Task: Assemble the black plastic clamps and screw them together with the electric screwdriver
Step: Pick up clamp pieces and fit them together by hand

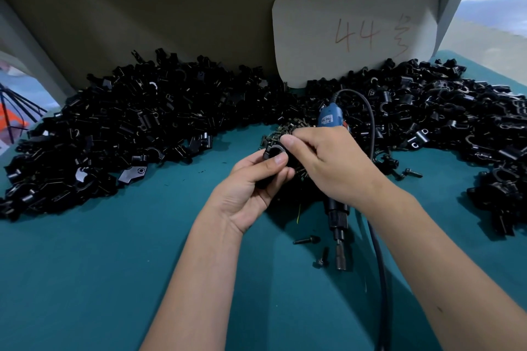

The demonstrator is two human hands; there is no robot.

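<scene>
My left hand (251, 188) grips a black plastic clamp (273, 152) with a round bore, held above the teal table. My right hand (325, 162) holds the blue electric screwdriver (329, 118) in its palm, bit end (340, 258) pointing down toward me. Its thumb and forefinger pinch at the top of the clamp, where something small is hidden between them. A heap of dark screws (288, 129) lies just behind both hands.
Large piles of black clamp parts lie at the left (114, 128) and right (445, 117) of the table. A white card marked "44" (353, 28) leans on the back wall. Loose screws (306, 240) lie by the bit. The screwdriver's cable (379, 265) runs toward me.
</scene>
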